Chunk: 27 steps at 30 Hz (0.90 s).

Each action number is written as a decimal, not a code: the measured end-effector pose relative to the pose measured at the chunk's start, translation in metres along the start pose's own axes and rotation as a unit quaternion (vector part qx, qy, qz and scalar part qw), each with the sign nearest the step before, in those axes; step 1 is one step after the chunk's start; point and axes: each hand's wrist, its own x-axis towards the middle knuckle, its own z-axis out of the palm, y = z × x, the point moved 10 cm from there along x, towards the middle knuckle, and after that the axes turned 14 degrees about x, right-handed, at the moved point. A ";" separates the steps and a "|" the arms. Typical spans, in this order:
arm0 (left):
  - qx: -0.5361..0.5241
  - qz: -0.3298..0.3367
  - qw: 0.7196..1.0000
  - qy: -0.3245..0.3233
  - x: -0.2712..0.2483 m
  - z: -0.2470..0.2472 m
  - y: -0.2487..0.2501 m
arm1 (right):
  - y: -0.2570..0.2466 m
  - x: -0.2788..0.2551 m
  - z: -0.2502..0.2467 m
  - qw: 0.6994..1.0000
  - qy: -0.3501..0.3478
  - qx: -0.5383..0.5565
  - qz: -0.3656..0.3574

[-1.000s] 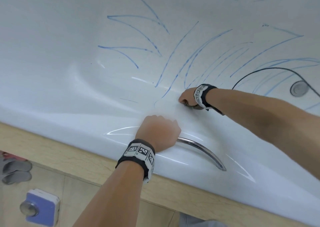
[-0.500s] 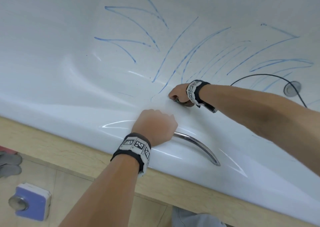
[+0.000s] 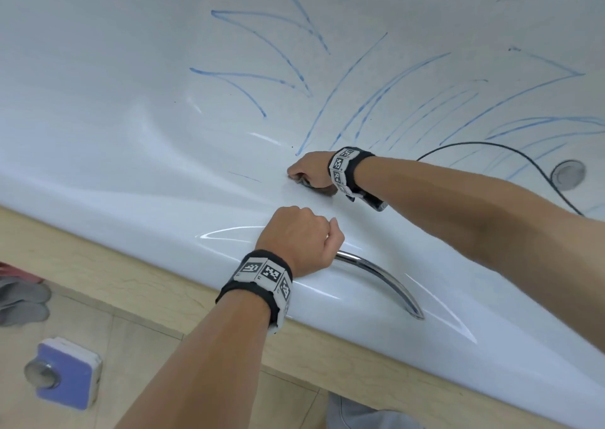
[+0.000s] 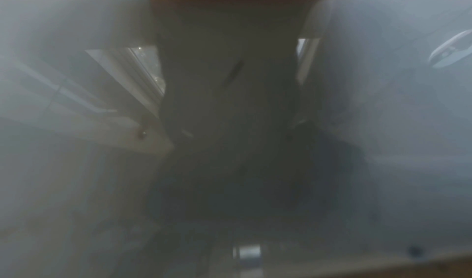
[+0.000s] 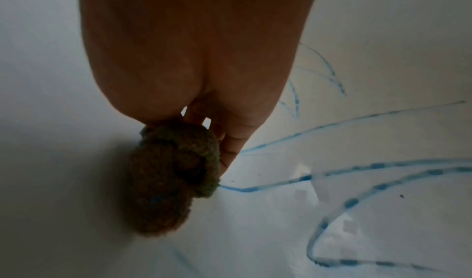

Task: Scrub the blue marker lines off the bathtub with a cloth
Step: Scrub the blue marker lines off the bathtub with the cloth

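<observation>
The white bathtub [image 3: 131, 134] carries several blue marker lines [image 3: 330, 101] fanning up its inner wall. My right hand [image 3: 307, 171] grips a bunched dark brownish-green cloth [image 5: 173, 177] and presses it on the tub wall at the lower ends of the blue marker lines [image 5: 357, 173]. In the head view only a dark edge of the cloth [image 3: 311, 184] shows under the fist. My left hand [image 3: 301, 238] is curled round the left end of a chrome grab handle [image 3: 383, 278] on the tub's near rim. The left wrist view is dim and blurred.
A round drain fitting [image 3: 568, 173] sits at the right, with a thin black cable [image 3: 491, 145] arcing over the tub wall. A wooden ledge [image 3: 98, 265] runs under the tub rim. On the floor lie a blue-and-white block with a metal knob [image 3: 67, 376] and grey slippers [image 3: 23, 301].
My right hand has slid to the left along the tub wall with the cloth. The left hand has kept its hold on the handle.
</observation>
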 end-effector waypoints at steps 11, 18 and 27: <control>0.003 0.003 1.000 -0.009 0.001 0.002 -0.001 | -0.011 -0.010 -0.003 0.999 -0.038 -0.033 0.011; -0.007 -0.001 1.000 0.000 0.000 0.001 -0.002 | -0.017 -0.011 -0.001 0.999 -0.009 0.038 0.009; 0.006 -0.009 1.000 -0.011 -0.001 -0.011 -0.001 | -0.035 -0.050 0.000 0.993 0.012 0.115 0.006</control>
